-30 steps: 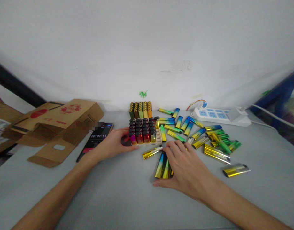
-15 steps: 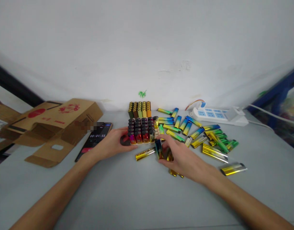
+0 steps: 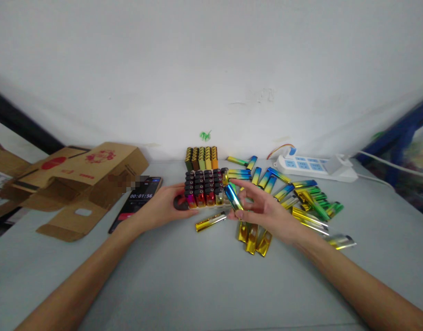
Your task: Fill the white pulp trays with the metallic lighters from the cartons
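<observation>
**Blue-and-gold lighter (image 3: 234,197) lifted to the right end of the tray (image 3: 227,200)**

The right hand (image 3: 271,216) has risen from the near part of the counter (image 3: 184,276) with the blue-and-gold lighter, grasped at a tilt between thumb and fingers. 3 gold lighters (image 3: 252,241) below it now lie more exposed. For the work in hand, this means 1 lighter is off the counter and just beside the tray, but not in it. The left hand (image 3: 163,207) has stayed put, holding the tray's left end with the thumb in front and the fingers behind; a dark round thing (image 3: 180,202) sits in its crook, too unclear to identify. Black-topped lighters (image 3: 204,186) stand upright in the tray.

Behind the tray is a block of gold-ended lighters (image 3: 201,157). To the right, loose lighters (image 3: 283,192) are scattered up to a white power strip (image 3: 317,168); 1 more lighter (image 3: 210,222) lies in front of the tray. To the left are a phone (image 3: 135,202), its timer at 00:01:56, and an open cardboard box (image 3: 118,161). A pale wall (image 3: 211,69) with a green mark (image 3: 205,135) rises behind.
</observation>
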{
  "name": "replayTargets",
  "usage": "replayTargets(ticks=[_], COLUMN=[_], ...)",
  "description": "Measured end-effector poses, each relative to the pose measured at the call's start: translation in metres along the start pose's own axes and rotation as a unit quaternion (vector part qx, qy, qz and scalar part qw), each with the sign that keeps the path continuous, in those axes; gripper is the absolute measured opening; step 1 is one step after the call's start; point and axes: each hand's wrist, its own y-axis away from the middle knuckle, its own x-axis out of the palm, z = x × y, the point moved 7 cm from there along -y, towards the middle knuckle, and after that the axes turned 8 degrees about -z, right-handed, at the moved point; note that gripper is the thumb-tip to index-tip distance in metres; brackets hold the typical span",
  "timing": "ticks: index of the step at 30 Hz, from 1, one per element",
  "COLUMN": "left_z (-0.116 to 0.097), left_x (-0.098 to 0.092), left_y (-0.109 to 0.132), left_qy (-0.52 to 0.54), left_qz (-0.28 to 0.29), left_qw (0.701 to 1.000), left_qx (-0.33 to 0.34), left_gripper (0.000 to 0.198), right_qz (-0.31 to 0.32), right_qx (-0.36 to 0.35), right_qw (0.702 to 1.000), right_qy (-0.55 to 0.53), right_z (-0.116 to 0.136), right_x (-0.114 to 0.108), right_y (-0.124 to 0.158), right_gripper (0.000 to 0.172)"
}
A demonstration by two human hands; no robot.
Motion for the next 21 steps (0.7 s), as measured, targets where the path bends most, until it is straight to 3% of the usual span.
replayTargets(ticks=[4, 9, 12, 15, 21], left_z=[-0.002, -0.004, -0.004, -0.004, -0.002], left_x=[0.0, -0.001, -0.001, -0.001, -0.001], left_y=[0.0, -0.001, -0.001, -0.002, -0.001], left_qy=[0.006, 0.015, 0.008, -0.003, -0.004], left_qz=[0.003, 0.001, 0.008, 0.014, 0.012], left_qw=[1.0, 1.0, 1.0, 1.0, 1.0], left_qx=[0.005, 0.006, 0.004, 0.003, 0.001], left_gripper=[0.043, 0.043, 0.042, 0.04, 0.043], right_qz=[0.033, 0.048, 0.053, 0.005, -0.114], right_qx=[0.033, 0.018, 0.012, -0.011, -0.071], right_qw=[0.999, 0.999, 0.998, 1.0, 0.97], right_qy=[-0.019, -0.019, -0.037, -0.019, 0.205], right_z=[-0.001, -0.002, -0.002, -0.001, 0.008], right_x=[0.005, 0.01, 0.015, 0.01, -0.01], right_y=[0.004, 0.009, 0.008, 0.006, 0.005], right_gripper=[0.05, 0.025, 0.032, 0.039, 0.063])
